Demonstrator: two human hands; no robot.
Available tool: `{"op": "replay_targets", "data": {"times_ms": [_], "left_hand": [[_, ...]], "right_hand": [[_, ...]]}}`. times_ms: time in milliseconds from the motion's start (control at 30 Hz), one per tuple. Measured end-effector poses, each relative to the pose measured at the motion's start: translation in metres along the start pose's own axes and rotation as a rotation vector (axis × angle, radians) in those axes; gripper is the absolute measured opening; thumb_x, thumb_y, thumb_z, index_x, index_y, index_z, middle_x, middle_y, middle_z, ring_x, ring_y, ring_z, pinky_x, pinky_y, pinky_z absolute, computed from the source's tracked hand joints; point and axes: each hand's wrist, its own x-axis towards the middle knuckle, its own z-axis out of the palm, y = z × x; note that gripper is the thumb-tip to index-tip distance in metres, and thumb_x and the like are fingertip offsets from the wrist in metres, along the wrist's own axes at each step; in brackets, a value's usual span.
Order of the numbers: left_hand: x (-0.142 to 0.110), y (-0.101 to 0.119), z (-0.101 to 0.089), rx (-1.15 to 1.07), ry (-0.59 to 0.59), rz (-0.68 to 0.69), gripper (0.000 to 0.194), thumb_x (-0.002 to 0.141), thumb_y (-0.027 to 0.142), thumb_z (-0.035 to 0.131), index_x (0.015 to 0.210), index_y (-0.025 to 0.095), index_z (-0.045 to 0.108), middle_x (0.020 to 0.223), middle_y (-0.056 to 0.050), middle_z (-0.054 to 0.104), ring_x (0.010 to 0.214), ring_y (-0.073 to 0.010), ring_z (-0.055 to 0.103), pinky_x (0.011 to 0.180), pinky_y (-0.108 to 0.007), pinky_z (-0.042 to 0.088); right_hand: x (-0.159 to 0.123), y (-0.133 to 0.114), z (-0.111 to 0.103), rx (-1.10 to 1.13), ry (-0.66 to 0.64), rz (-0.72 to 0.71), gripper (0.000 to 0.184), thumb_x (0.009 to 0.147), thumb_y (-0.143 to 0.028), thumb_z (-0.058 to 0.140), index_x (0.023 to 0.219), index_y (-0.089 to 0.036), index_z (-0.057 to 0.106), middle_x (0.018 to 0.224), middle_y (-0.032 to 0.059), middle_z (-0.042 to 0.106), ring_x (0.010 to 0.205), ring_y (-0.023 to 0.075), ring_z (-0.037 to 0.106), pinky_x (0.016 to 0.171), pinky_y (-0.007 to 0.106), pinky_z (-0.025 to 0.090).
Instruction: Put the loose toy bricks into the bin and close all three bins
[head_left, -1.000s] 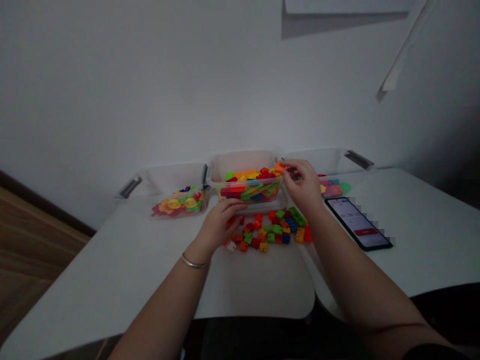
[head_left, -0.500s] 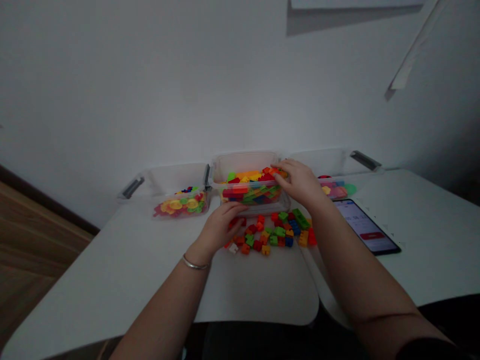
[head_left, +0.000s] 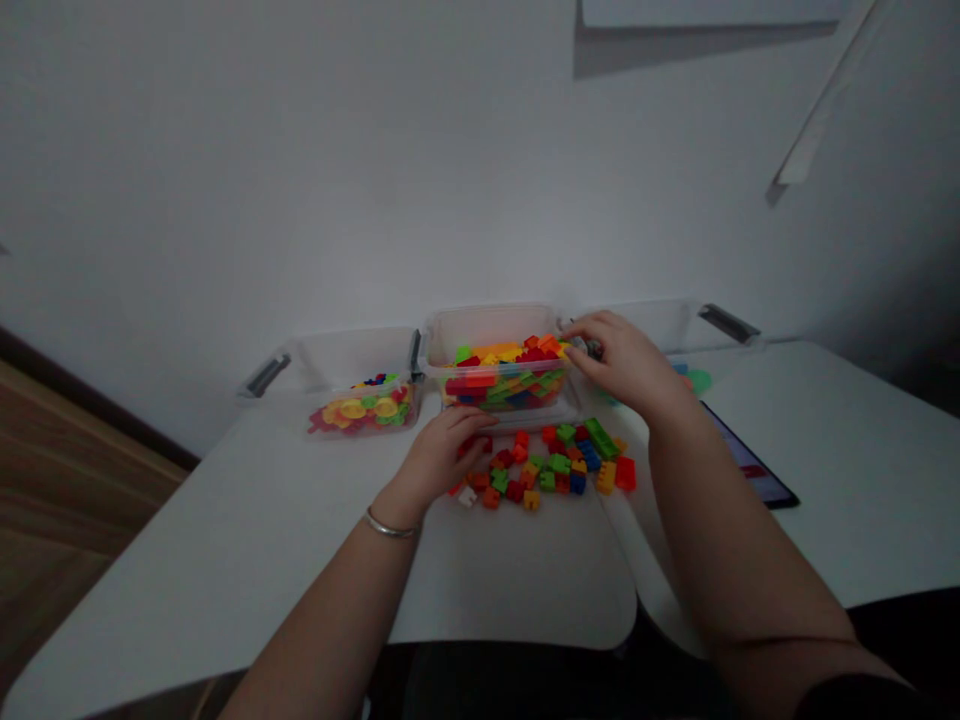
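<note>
In the middle of the table stands a clear plastic box [head_left: 489,372] filled with colourful toy bricks [head_left: 504,354]. My right hand [head_left: 626,358] is at the box's right rim, thumb and fingers apart, its fingertips next to the bricks at that end. Lower down, my left hand [head_left: 442,452] reaches to the front of the box with its fingers stretched out and holds nothing that I can see. Beneath its fingertips are a few red bricks, partly hidden. Loose building bricks [head_left: 559,463] in red, green, orange, yellow and blue lie scattered before the box.
A second clear box [head_left: 360,412] with colourful plastic pieces is on the left. Another clear box [head_left: 651,318] stands on the right, largely behind my right hand. A phone [head_left: 765,480] lies on the white table [head_left: 517,580], partly covered by my right forearm. The wall rises behind.
My right hand has moved right, from above the bricks to the box's right rim, and its forearm covers more of the phone. My left hand has stayed in place.
</note>
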Motion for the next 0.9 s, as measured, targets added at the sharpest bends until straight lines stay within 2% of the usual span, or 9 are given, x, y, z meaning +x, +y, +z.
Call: {"op": "replay_targets", "data": {"times_ms": [67,133,200,267,367,500,700,800,900], "left_hand": [[-0.001,-0.001,-0.001,-0.008,0.003,0.000,0.029,0.089,0.014,0.052,0.115,0.017,0.064,0.112,-0.012,0.066,0.106,-0.0235,0.060,0.093,-0.041,0.052],[-0.002,-0.002,-0.001,-0.012,0.008,0.000,0.029,0.089,0.013,0.052,0.115,0.016,0.064,0.112,-0.012,0.066,0.106,-0.0234,0.060,0.093,-0.041,0.052],[-0.002,-0.004,0.000,-0.017,0.013,0.011,0.029,0.088,0.013,0.052,0.115,0.017,0.063,0.112,-0.012,0.066,0.106,-0.0230,0.060,0.093,-0.041,0.053],[-0.003,-0.006,0.000,-0.020,0.015,0.022,0.029,0.088,0.012,0.053,0.115,0.017,0.063,0.111,-0.011,0.066,0.106,-0.0227,0.060,0.093,-0.041,0.053],[-0.003,-0.006,-0.001,-0.017,0.018,0.020,0.028,0.088,0.012,0.053,0.114,0.017,0.064,0.111,-0.011,0.065,0.104,-0.0225,0.060,0.092,-0.041,0.053],[-0.004,-0.005,-0.002,-0.019,0.020,0.009,0.028,0.088,0.012,0.053,0.113,0.017,0.064,0.110,-0.011,0.066,0.104,-0.0228,0.061,0.091,-0.042,0.054],[-0.002,-0.004,-0.002,-0.013,-0.005,0.001,0.027,0.089,0.013,0.053,0.112,0.017,0.065,0.110,-0.011,0.066,0.104,-0.0227,0.061,0.091,-0.042,0.053],[-0.002,-0.004,-0.002,-0.022,-0.005,0.003,0.026,0.089,0.014,0.053,0.111,0.017,0.065,0.109,-0.011,0.066,0.103,-0.0223,0.061,0.090,-0.041,0.054],[-0.002,-0.004,-0.002,-0.026,0.001,0.006,0.025,0.090,0.014,0.052,0.112,0.018,0.065,0.109,-0.010,0.066,0.104,-0.0218,0.061,0.091,-0.041,0.054]], "right_hand": [[-0.003,0.003,-0.008,-0.062,-0.101,0.075,0.018,0.086,-0.030,0.055,0.087,-0.020,0.070,0.089,0.0083,0.070,0.080,0.0216,0.064,0.073,0.034,0.050],[-0.007,0.005,-0.013,-0.125,-0.290,0.159,0.018,0.085,-0.034,0.058,0.079,-0.021,0.069,0.075,0.0053,0.069,0.065,0.0184,0.061,0.061,0.030,0.046],[-0.010,0.004,-0.014,-0.188,-0.551,0.226,0.018,0.082,-0.036,0.061,0.078,-0.021,0.070,0.074,0.0048,0.070,0.063,0.0177,0.062,0.058,0.029,0.043],[-0.010,-0.002,-0.014,-0.265,-0.789,0.282,0.019,0.080,-0.038,0.063,0.077,-0.021,0.072,0.079,0.0063,0.072,0.068,0.0199,0.064,0.059,0.029,0.044],[-0.007,-0.015,-0.014,-0.330,-0.961,0.367,0.021,0.079,-0.038,0.066,0.083,-0.019,0.075,0.088,0.0091,0.073,0.075,0.0223,0.067,0.062,0.031,0.047],[-0.007,-0.021,-0.005,-0.321,-1.051,0.448,0.023,0.077,-0.035,0.070,0.091,-0.017,0.076,0.094,0.0131,0.072,0.075,0.0218,0.068,0.065,0.032,0.051],[-0.014,-0.007,0.019,-0.366,-1.032,0.398,0.020,0.071,-0.023,0.073,0.090,-0.019,0.075,0.095,0.0128,0.072,0.088,0.0260,0.068,0.072,0.034,0.051],[-0.013,-0.006,0.017,-0.375,-1.009,0.397,0.018,0.072,-0.018,0.069,0.089,-0.019,0.074,0.098,0.0127,0.072,0.090,0.0263,0.068,0.071,0.034,0.050],[-0.012,-0.007,0.002,-0.358,-0.970,0.361,0.013,0.073,-0.021,0.068,0.086,-0.020,0.072,0.091,0.0098,0.073,0.083,0.0242,0.068,0.066,0.032,0.048]]}}
